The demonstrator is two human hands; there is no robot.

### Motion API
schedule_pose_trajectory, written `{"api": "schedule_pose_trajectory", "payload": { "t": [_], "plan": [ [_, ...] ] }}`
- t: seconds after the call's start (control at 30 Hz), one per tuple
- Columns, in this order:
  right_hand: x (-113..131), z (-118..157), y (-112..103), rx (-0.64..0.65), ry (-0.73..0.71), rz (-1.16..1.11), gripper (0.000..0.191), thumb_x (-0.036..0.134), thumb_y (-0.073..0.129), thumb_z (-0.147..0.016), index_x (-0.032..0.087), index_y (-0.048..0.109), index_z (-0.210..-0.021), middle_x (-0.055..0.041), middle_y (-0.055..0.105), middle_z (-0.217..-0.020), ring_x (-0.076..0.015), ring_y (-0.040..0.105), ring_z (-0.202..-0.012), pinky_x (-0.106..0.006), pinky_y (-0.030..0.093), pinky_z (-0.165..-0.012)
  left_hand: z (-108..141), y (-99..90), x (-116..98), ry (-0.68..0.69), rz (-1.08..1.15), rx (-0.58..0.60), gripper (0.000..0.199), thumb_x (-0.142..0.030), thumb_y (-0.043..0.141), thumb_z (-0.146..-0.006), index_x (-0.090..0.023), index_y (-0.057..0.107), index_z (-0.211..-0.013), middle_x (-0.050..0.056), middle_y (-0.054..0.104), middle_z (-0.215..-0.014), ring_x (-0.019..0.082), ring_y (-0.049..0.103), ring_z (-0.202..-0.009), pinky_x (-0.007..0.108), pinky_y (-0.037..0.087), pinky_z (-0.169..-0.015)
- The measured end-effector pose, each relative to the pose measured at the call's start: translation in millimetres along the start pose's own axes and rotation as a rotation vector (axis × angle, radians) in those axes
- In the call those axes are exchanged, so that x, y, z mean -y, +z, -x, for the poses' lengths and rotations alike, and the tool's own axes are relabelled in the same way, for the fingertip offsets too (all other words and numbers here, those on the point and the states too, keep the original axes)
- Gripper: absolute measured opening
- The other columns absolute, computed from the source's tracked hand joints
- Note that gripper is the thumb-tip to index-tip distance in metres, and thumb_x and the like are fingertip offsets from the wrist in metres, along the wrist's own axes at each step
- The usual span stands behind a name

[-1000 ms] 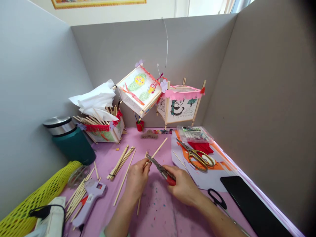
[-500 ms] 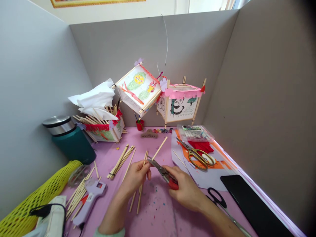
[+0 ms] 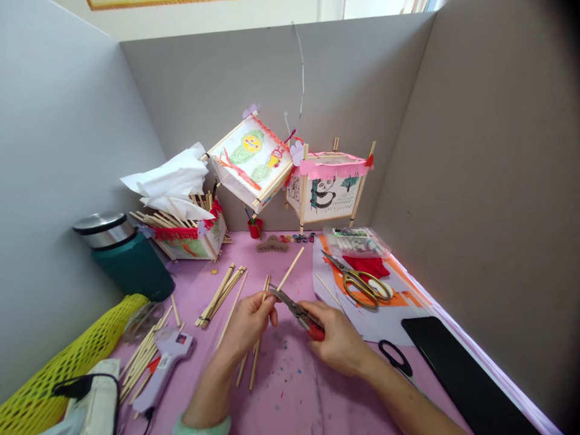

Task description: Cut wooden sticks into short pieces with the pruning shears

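Note:
My left hand (image 3: 249,320) is closed with fingertips pinching thin wooden sticks. One stick (image 3: 291,267) juts up and to the right past the blades; others (image 3: 255,365) run down below the palm towards me. In my right hand (image 3: 338,339) are red-handled pruning shears (image 3: 293,309), gripped by the handles. Their metal blades lie across the sticks right at my left fingertips. Whether the blades are fully closed on the wood cannot be made out. Left of my hands lies a bundle of sticks (image 3: 220,296) tied with black bands.
A purple glue gun (image 3: 165,368) and loose sticks (image 3: 140,362) lie at left, near a teal bottle (image 3: 131,266). At right are gold-handled scissors (image 3: 362,287), black-handled scissors (image 3: 395,356) and a black tablet (image 3: 457,362). Paper lanterns (image 3: 335,196) stand or hang at the back.
The view has shifted slightly, so everything sits a little further left. Both hands keep nearly the same pose, with the shears still at the sticks.

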State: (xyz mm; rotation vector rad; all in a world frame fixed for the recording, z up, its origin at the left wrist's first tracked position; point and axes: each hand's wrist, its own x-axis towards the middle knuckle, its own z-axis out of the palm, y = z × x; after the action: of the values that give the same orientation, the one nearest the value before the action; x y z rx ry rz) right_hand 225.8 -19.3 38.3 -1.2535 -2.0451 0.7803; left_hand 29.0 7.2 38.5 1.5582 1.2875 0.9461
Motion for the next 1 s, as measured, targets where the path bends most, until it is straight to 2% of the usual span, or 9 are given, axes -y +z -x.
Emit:
{"api": "schedule_pose_trajectory", "payload": {
  "t": [0.1,0.2,0.3,0.37,0.53,0.73,0.83,1.0],
  "plan": [
    [0.6,-2.5,1.3,-0.014,0.005,0.013,0.049,0.001,0.047,-0.06,0.024,0.062,-0.102,-0.0002,0.06,-0.087,-0.0154,0.055,-0.077,-0.024,0.039,-0.069,-0.3,3.6,-2.1,0.053,-0.149,-0.088,0.042,-0.044,0.042,-0.087,-0.016,0.056,-0.058,-0.004,0.043,-0.047,0.009,0.033,-0.043,0.021,0.023,-0.046],
    [1.1,-2.8,3.1,-0.034,0.025,0.013,0.046,0.003,0.048,-0.061,0.023,0.062,-0.1,-0.0009,0.06,-0.088,-0.0157,0.055,-0.078,-0.024,0.04,-0.071,0.3,7.4,-5.4,0.111,-0.293,-0.183,0.035,-0.041,0.046,-0.085,-0.017,0.058,-0.061,-0.004,0.048,-0.049,0.01,0.04,-0.046,0.022,0.025,-0.049],
    [1.9,-0.5,3.4,-0.039,0.039,-0.002,0.046,0.004,0.049,-0.062,0.024,0.061,-0.102,-0.0018,0.06,-0.091,-0.0158,0.055,-0.08,-0.024,0.04,-0.072,1.5,9.3,-7.8,0.111,-0.36,-0.236,0.036,-0.039,0.046,-0.085,-0.018,0.056,-0.057,-0.003,0.049,-0.047,0.011,0.042,-0.045,0.022,0.026,-0.051],
    [3.1,1.4,2.2,-0.025,0.04,-0.012,0.047,0.005,0.05,-0.063,0.024,0.059,-0.105,-0.0021,0.059,-0.092,-0.0159,0.055,-0.081,-0.024,0.041,-0.072,1.9,8.5,-7.8,0.097,-0.347,-0.215,0.04,-0.04,0.044,-0.086,-0.018,0.054,-0.054,-0.003,0.047,-0.045,0.011,0.041,-0.044,0.023,0.027,-0.051],
    [5.7,4.0,-1.6,0.012,0.047,-0.029,0.051,0.005,0.05,-0.062,0.024,0.059,-0.109,-0.0028,0.058,-0.095,-0.0164,0.055,-0.084,-0.025,0.041,-0.075,0.9,1.7,-3.8,0.043,-0.196,-0.075,0.045,-0.046,0.041,-0.087,-0.018,0.053,-0.053,-0.002,0.051,-0.05,0.012,0.042,-0.048,0.023,0.03,-0.053],
    [2.9,5.4,-1.4,0.012,0.037,0.005,0.062,0.005,0.051,-0.06,0.026,0.056,-0.118,-0.0024,0.058,-0.095,-0.0168,0.055,-0.083,-0.025,0.04,-0.074,2.2,-2.6,-7.2,-0.038,-0.026,0.04,0.044,-0.049,0.043,-0.085,-0.017,0.051,-0.055,-0.003,0.049,-0.046,0.009,0.03,-0.043,0.022,0.024,-0.048],
    [1.9,5.4,-0.9,0.009,0.027,0.01,0.064,0.004,0.052,-0.059,0.027,0.057,-0.119,-0.0018,0.059,-0.094,-0.0164,0.055,-0.082,-0.025,0.04,-0.074,2.5,-2.2,-7.7,-0.052,0.011,0.052,0.043,-0.049,0.044,-0.084,-0.017,0.049,-0.056,-0.003,0.05,-0.046,0.008,0.029,-0.042,0.022,0.024,-0.048],
    [2.3,0.3,1.5,-0.012,0.004,0.024,0.052,0.001,0.05,-0.061,0.023,0.062,-0.106,-0.0023,0.062,-0.094,-0.0161,0.056,-0.082,-0.024,0.041,-0.074,-0.2,-0.6,-1.5,0.023,-0.099,-0.017,0.046,-0.05,0.043,-0.086,-0.017,0.05,-0.054,-0.002,0.049,-0.05,0.011,0.039,-0.049,0.023,0.028,-0.053]
  ]
}}
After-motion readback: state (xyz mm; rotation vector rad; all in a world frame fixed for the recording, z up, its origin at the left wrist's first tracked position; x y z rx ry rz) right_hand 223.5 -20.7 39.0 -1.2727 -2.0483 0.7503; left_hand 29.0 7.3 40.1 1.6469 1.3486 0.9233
